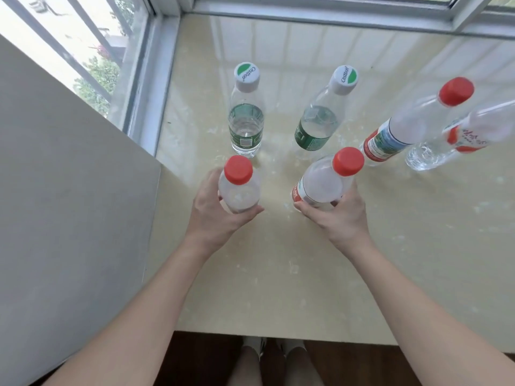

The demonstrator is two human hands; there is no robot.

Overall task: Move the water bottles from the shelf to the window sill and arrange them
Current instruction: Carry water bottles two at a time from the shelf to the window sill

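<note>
On the window sill [306, 274], at about 11 o'clock from the middle of the view, the left hand [214, 210] holds the left red-capped bottle [238, 188], fingers curled round its body. At 1 o'clock the right hand [340, 215] grips the right red-capped bottle [323, 188] in the same way. I cannot tell if their bases touch the sill.

I judge that this pair is being set down as a front row. The next move calls for a straight lowering and a gentle release, without pushing the left green-labelled bottle [246, 121] and the right green-labelled bottle [320, 123], which stand just beyond, at 12 o'clock of each hand. A third red-capped bottle [390, 137] and a clear bottle [457, 137] stand close together at 2 o'clock.

The sill is pale and glossy and reflects the window frame [306, 18] at 12 o'clock. A grey wall [69, 204] is at 9 o'clock and a dark floor [195, 358] at 6 o'clock.
</note>
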